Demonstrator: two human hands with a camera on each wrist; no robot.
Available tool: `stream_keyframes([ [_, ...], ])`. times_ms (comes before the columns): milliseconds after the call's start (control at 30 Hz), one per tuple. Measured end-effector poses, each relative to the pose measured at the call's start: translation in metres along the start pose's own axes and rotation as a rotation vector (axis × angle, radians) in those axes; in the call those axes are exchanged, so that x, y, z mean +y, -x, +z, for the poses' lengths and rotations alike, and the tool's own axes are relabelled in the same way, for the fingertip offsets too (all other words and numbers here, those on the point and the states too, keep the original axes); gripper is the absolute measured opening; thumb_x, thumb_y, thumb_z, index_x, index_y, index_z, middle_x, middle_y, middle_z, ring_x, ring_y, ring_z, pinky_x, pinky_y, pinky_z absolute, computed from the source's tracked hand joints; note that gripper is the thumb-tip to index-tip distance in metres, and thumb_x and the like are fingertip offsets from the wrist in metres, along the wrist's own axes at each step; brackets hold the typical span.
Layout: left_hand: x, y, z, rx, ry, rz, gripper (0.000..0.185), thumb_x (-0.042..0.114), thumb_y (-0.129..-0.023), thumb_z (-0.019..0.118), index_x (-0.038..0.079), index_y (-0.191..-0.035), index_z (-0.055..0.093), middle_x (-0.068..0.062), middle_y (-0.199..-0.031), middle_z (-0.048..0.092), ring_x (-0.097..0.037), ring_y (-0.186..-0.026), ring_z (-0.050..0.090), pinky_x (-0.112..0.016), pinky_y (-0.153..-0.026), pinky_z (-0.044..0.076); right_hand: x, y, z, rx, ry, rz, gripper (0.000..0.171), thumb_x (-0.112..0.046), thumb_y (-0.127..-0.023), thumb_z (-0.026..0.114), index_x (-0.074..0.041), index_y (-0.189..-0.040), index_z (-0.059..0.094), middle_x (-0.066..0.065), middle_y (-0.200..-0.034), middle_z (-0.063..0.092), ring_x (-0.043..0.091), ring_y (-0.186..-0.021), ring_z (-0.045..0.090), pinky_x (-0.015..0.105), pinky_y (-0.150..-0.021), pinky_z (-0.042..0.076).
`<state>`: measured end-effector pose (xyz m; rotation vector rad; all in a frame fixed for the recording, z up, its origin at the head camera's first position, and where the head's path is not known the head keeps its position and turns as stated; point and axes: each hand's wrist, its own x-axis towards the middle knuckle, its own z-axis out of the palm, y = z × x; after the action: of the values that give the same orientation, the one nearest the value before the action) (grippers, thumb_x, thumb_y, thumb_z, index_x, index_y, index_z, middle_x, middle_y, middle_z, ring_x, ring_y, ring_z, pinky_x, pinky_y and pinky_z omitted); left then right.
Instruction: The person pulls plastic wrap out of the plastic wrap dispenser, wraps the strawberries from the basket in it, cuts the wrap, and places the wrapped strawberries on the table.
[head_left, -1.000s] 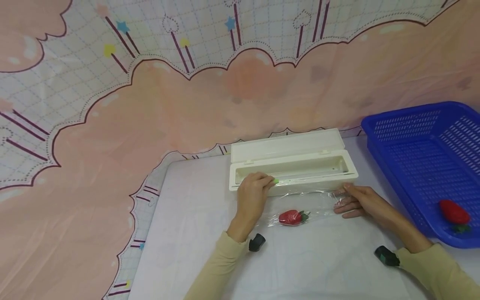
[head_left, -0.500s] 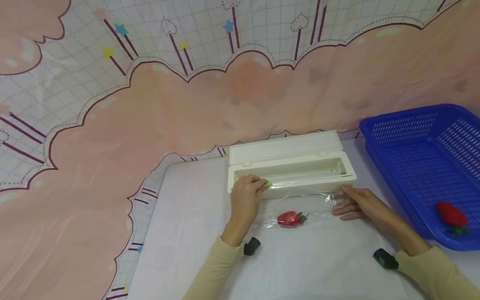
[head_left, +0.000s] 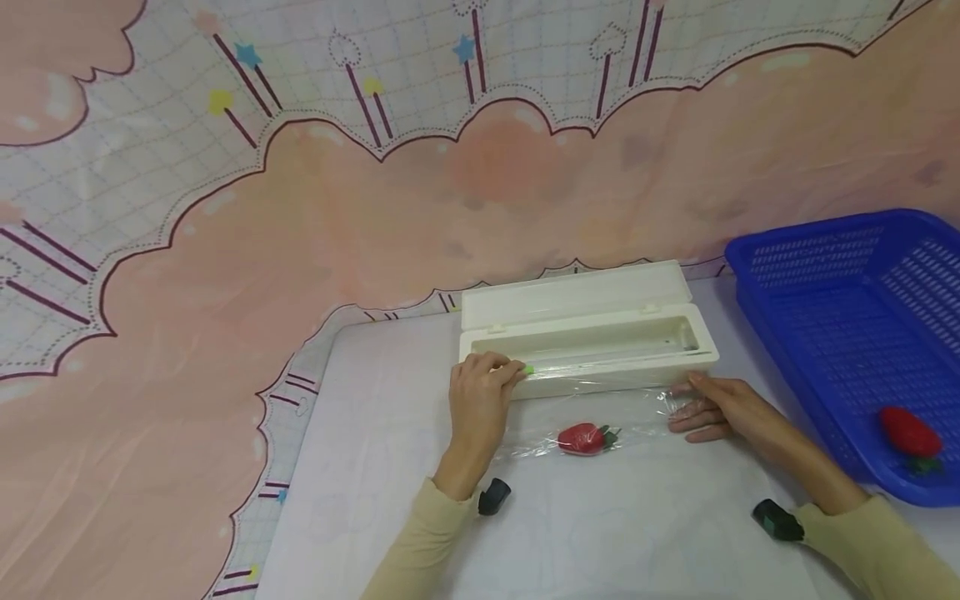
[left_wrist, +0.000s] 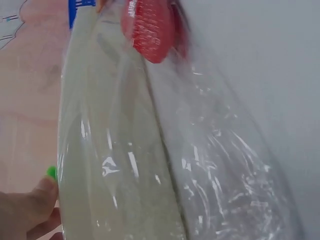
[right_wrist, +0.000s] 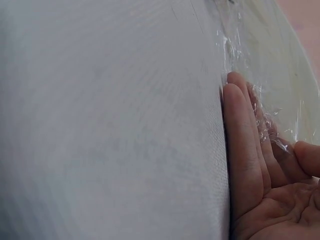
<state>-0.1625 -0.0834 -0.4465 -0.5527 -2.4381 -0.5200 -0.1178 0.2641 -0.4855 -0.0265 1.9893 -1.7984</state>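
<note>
A white film dispenser box (head_left: 585, 337) lies with its lid open at the back of the white mat. Clear film (head_left: 600, 412) runs from its front edge over the mat, and a red strawberry (head_left: 581, 438) lies with it. My left hand (head_left: 513, 372) pinches the small green slider (head_left: 528, 369) near the box's left end. The left wrist view shows that green slider (left_wrist: 51, 172) at my fingertip (left_wrist: 35, 202), the film (left_wrist: 200, 165) and the strawberry (left_wrist: 150, 27). My right hand (head_left: 693, 408) lies flat on the film's right edge, its straight fingers (right_wrist: 245, 140) pressing the film (right_wrist: 270, 125).
A blue perforated basket (head_left: 817, 229) stands at the right and holds another strawberry (head_left: 909, 429). The white mat (head_left: 390, 467) stretches toward me, with a pink patterned cloth (head_left: 225, 275) under it and rising behind it.
My left hand has slid the green slider a little to the left along the box's front edge. The right hand has stayed on the film.
</note>
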Motion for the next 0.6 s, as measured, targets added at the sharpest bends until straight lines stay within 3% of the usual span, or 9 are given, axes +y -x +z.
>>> stream_keyframes([
  [300,-0.0009,0.0036,-0.0059,-0.025,-0.019,-0.085,0.014,0.03,-0.082,0.074,0.021,-0.091,0.082,0.002,-0.098,0.072,-0.024,-0.1,0.06,-0.043,-0.082,0.048,-0.0003,0.0016,-0.0014,0.007,-0.004,0.023,0.069,-0.043,-0.108,0.031,0.018,-0.141,0.035,0.023,-0.107,0.072,0.02,-0.094,0.074,0.039,-0.081,0.06],
  [600,-0.0023,0.0037,-0.0075,-0.026,-0.012,-0.117,0.015,0.03,-0.082,0.074,0.021,-0.091,0.082,0.001,-0.098,0.073,-0.025,-0.102,0.06,-0.046,-0.084,0.049,0.0007,0.0004,-0.0017,0.004,-0.003,0.019,0.07,-0.043,-0.108,0.031,0.018,-0.141,0.035,0.02,-0.106,0.073,0.018,-0.093,0.074,0.038,-0.081,0.06],
])
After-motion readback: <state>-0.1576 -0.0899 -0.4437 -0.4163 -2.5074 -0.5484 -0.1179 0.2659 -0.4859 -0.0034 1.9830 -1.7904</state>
